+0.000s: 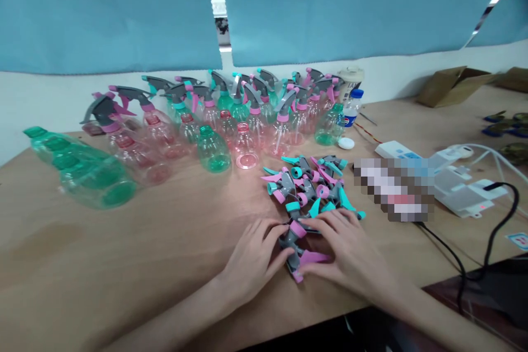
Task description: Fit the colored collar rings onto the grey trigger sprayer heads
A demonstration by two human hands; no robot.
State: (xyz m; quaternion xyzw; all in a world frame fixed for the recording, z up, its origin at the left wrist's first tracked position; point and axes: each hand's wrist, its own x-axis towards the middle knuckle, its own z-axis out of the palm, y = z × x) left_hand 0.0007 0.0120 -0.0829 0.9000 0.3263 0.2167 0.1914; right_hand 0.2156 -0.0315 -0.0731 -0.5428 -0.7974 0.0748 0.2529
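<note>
Near the table's front edge, a grey trigger spray head (292, 248) with a pink collar, trigger and nozzle is between my two hands. My left hand (256, 256) grips its grey body from the left, thumb and forefinger curled in. From the right, my right hand (345, 247) closes round it, thumb by the pink nozzle end and fingertips near the collar. Just beyond my fingers lies a loose pile of spray heads (307, 187) in grey, pink and turquoise. Part of the pile is hidden behind my right hand.
Many clear pink and green bottles stand at the back, several with spray heads fitted. Some green bottles (99, 181) lean together at the left. A Pepsi bottle (350, 113), white lid (346, 143), power strip (398, 154), black cable (447, 250) and cardboard box (449, 85) are on the right.
</note>
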